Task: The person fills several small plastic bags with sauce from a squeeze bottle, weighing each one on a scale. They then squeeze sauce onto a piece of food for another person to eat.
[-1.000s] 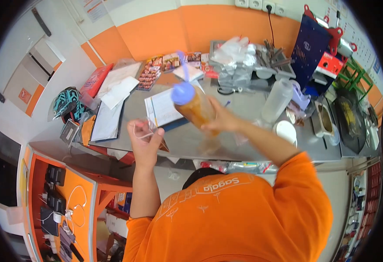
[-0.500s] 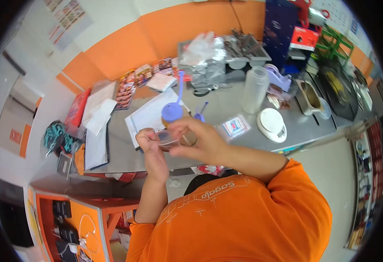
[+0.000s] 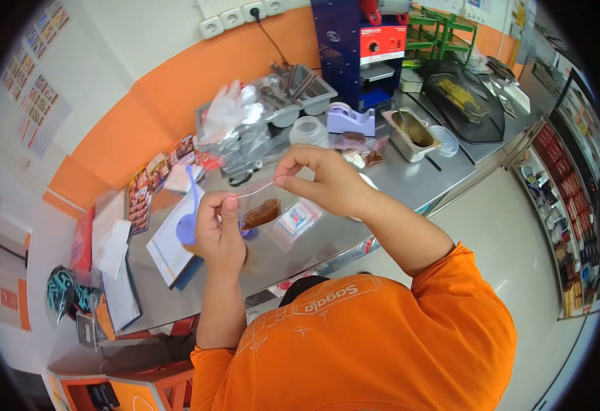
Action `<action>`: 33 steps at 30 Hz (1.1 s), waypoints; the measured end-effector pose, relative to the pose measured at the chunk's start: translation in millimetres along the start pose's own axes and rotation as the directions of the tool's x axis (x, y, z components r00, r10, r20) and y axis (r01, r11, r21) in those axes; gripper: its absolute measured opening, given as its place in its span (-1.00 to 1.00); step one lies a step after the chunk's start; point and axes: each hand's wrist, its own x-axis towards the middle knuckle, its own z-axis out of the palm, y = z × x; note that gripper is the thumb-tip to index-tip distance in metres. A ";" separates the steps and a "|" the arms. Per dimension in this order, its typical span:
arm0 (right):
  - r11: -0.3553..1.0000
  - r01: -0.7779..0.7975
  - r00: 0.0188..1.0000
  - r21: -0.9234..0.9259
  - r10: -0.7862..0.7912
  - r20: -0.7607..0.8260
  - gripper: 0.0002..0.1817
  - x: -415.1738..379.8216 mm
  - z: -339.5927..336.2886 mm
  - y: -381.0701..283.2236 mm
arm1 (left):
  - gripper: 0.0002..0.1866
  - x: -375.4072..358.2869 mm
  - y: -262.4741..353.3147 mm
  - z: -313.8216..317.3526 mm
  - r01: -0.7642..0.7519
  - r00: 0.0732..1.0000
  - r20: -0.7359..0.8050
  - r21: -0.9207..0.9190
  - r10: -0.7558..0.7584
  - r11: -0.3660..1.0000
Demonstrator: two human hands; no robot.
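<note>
A small clear plastic bag with brown contents hangs between my two hands above the steel counter. My left hand pinches one end of its top edge between thumb and forefinger. At the other end, my right hand also pinches the edge, so it is drawn out in a line. Close to my left hand, partly hidden by it, is a purple lid with a long purple handle above it. Behind the hanging bag lies a pack of clear bags with a blue and red label.
Papers on a clipboard lie at left. Further back are grey utensil bins, a clear jug, a purple tape dispenser and a steel container. A white scale is mostly hidden behind my right arm.
My hands have moved apart, and the bag's top edge is now stretched between them with its brown contents hanging below. The view has turned to the right.
</note>
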 end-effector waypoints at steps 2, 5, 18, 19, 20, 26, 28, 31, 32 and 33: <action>0.999 0.043 0.998 -0.007 -0.044 -0.040 -0.91 -6.2 -14.4 11.3 | -0.85 0.1 -8.4 25.9 0.001 1.000 -0.026 -0.014 -0.001 1.000; 0.937 0.172 0.969 -0.305 -0.217 -0.121 -0.90 -13.6 -43.9 19.8 | -0.74 2.2 -25.2 72.7 -0.070 0.993 -0.094 -0.005 0.069 0.998; 0.981 0.032 0.995 -0.194 -0.014 0.096 -0.84 -61.0 -172.2 66.7 | -0.73 -17.8 -38.3 200.6 0.241 0.913 0.353 -0.062 -0.205 0.969; 0.978 0.054 0.991 -0.203 -0.027 0.132 -0.86 -65.5 -177.1 77.6 | -0.74 -20.0 -40.0 207.1 0.220 0.904 0.375 0.001 -0.204 0.976; 0.975 0.076 0.984 -0.209 -0.040 0.171 -0.88 -69.0 -181.5 84.9 | -0.74 -22.5 -41.9 213.0 0.199 0.895 0.394 0.063 -0.208 0.978; 0.981 0.107 0.969 -0.159 -0.068 0.238 -0.94 -79.5 -196.1 111.4 | -0.88 -45.5 -52.8 234.5 0.191 0.967 0.172 -0.011 -0.187 0.981; 0.985 0.112 0.960 -0.128 -0.074 0.271 -0.94 -78.9 -196.1 119.2 | -0.90 -48.0 -50.1 237.2 0.283 0.957 0.104 -0.109 -0.272 0.953; 0.990 0.073 0.956 -0.123 -0.034 0.291 -0.93 -77.7 -193.6 123.6 | -0.93 -38.8 -40.5 239.4 0.323 0.942 0.075 0.057 -0.327 0.945; 0.998 -0.007 0.954 -0.059 0.024 0.300 -0.93 -75.8 -191.8 122.3 | -0.94 -35.3 -38.4 241.2 0.210 0.968 0.098 0.183 -0.231 0.960; 0.996 -0.088 0.946 -0.001 0.084 0.312 -0.94 -74.3 -190.2 121.7 | -0.95 -32.4 -37.4 243.4 0.090 0.981 0.135 0.299 -0.136 0.950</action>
